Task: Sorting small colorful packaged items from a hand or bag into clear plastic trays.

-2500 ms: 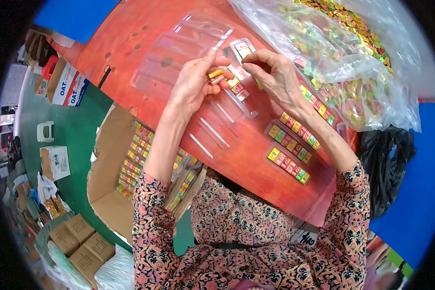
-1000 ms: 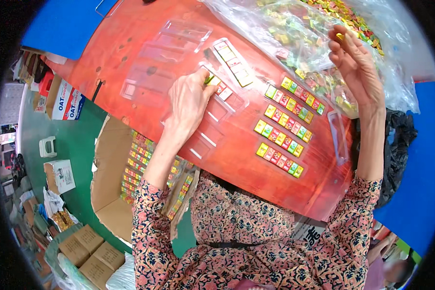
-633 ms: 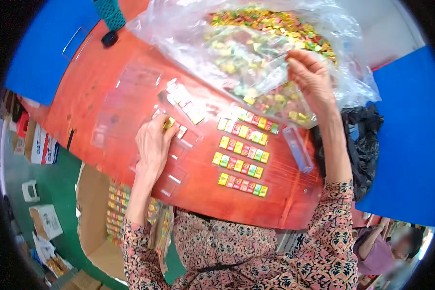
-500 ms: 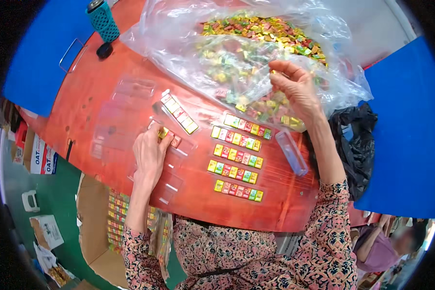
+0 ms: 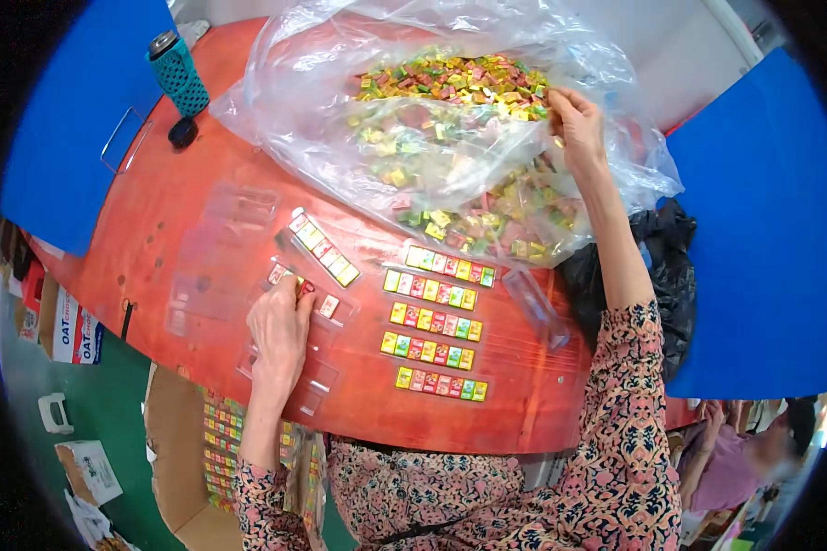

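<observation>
My left hand (image 5: 280, 326) is closed over a clear plastic tray (image 5: 345, 315), its thumb and fingers pinching a small red wrapped sweet (image 5: 305, 289). Other small pieces lie in that tray on both sides of the fingertips. My right hand (image 5: 579, 133) reaches to the right edge of a heap of small colourful wrapped sweets (image 5: 455, 83) in a big clear plastic bag (image 5: 285, 110). Its fingertips are pinched together; what they hold, if anything, is too small to make out. Just beyond my left hand, a filled tray (image 5: 325, 248) lies slanted.
Several filled trays (image 5: 432, 349) lie in rows mid-table, beside an unfilled clear tray (image 5: 535, 308). More clear trays (image 5: 216, 243) lie left. A bottle in a teal sleeve (image 5: 178, 78), a black bag (image 5: 666, 275) and a cardboard box (image 5: 170, 432) stand around. A person (image 5: 730, 464) sits lower right.
My right hand has moved away from me, from above the bag's near part to the sweets heap. My left hand stays at its tray, now pinching a red sweet. The whole view has shifted slightly.
</observation>
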`<state>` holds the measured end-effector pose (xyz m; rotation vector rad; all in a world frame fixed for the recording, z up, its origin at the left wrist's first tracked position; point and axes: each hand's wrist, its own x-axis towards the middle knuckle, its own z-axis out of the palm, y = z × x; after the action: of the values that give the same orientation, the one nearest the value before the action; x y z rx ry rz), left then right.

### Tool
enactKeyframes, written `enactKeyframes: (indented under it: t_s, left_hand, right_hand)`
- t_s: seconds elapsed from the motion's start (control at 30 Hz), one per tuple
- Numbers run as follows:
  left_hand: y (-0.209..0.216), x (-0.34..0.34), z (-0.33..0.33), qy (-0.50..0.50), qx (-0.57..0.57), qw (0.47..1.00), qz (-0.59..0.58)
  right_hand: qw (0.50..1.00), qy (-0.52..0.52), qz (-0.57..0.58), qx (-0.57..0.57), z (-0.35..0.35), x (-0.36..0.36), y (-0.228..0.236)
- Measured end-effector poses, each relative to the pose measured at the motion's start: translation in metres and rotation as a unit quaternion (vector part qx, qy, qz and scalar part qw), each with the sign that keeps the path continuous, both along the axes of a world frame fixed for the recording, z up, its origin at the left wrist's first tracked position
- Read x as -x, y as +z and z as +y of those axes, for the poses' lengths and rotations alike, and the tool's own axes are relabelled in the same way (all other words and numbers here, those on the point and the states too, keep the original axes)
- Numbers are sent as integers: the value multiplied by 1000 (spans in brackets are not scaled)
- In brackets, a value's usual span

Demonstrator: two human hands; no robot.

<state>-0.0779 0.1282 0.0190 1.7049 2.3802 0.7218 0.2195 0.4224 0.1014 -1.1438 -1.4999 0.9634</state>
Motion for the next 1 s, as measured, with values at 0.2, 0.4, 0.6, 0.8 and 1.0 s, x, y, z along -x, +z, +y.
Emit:
enactKeyframes:
  t_s: [0.2,0.4,0.6,0.8,1.0]
  left_hand:
    - [2,-1,3,5,-7,1000,-6]
    - [0,0,4,16,-41,998,-44]
    - [-2,0,0,37,-42,996,-65]
    - [-10,3,0,40,-15,995,-85]
    - [4,8,-3,47,-21,994,-100]
  right_hand:
    - [903,-20,-400,-155,24,-31,-12]
    - [943,137,-275,126,30,-49,-2]
    - [900,-74,-413,-115,86,-61,-8]
    - [743,-12,-584,-326,162,-83,-67]
    - [802,1,-556,-219,159,-74,-54]
